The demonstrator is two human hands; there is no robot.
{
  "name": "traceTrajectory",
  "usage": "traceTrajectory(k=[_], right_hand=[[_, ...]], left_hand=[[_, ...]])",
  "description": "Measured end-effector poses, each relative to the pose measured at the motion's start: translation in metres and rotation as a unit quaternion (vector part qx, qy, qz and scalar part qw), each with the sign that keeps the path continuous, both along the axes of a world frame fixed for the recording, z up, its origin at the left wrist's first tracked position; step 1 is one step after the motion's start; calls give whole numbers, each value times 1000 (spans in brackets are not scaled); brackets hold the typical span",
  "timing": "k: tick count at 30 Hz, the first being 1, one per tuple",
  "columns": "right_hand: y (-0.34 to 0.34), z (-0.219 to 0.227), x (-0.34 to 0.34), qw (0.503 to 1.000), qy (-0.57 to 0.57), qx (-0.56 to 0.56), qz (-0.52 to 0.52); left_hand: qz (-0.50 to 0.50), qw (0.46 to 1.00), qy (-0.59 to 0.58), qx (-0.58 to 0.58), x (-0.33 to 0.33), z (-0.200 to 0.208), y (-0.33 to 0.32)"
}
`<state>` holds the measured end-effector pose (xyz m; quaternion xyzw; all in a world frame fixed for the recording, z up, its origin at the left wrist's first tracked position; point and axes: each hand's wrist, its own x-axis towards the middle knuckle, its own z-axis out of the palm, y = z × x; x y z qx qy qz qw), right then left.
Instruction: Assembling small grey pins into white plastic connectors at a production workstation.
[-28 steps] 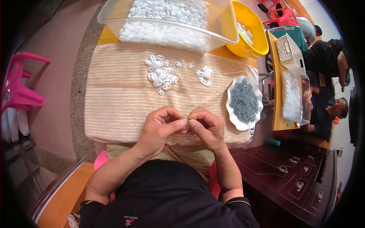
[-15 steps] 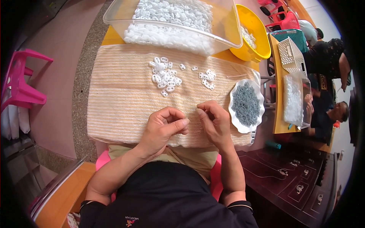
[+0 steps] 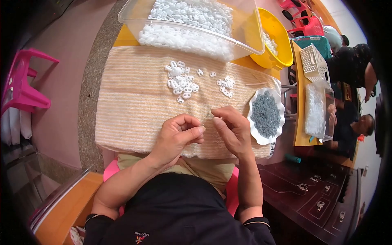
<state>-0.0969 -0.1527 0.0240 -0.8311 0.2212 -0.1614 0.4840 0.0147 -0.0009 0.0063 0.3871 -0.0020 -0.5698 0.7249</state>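
My left hand (image 3: 179,136) is held over the near part of a striped beige towel (image 3: 130,102), thumb and fingers pinched together. What it grips, if anything, is too small to make out. Facing it, my right hand (image 3: 232,130) has thumb and index finger drawn close, with perhaps a tiny piece at the tips. A narrow gap separates the hands. Beyond them lies a heap of small white oval plastic parts with two holes (image 3: 182,85). Right of that is a smaller white cluster (image 3: 226,85). A scalloped white dish (image 3: 255,132) of small grey pieces (image 3: 266,114) stands beside my right hand.
At the far edge stands a clear plastic box (image 3: 249,45) full of white parts, with a yellow basin (image 3: 281,59) beside it. A pink stool (image 3: 28,98) is at the left. Other people sit at a table (image 3: 301,139) on the right, near a dark cabinet (image 3: 310,196).
The view has shifted slightly, moving the table items a little to the right. My right thumb and index finger are a bit farther apart; my left hand keeps its pinch.
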Motion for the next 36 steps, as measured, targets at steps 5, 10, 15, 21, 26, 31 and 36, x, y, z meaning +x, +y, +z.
traceTrajectory(k=[5,10,15,21,26,31,36], right_hand=[[12,9,2,988,5,135,82],[14,9,0,985,11,161,56],[18,11,0,983,28,177,31],[19,0,-2,993,-3,121,4],[18,-6,-1,997,-73,-23,24],[18,-8,-6,996,-72,43,22],[17,-7,-9,995,-51,78,34]], left_hand=[[0,1000,-28,-14,-2,-3,1],[-13,991,-132,-20,-2,-3,1],[-19,971,-237,1,-4,-5,2],[5,970,-242,9,-11,-1,1],[-14,989,-148,5,-7,-2,1],[0,999,-47,12,-5,-2,0],[9,1000,-10,9,-4,0,1]])
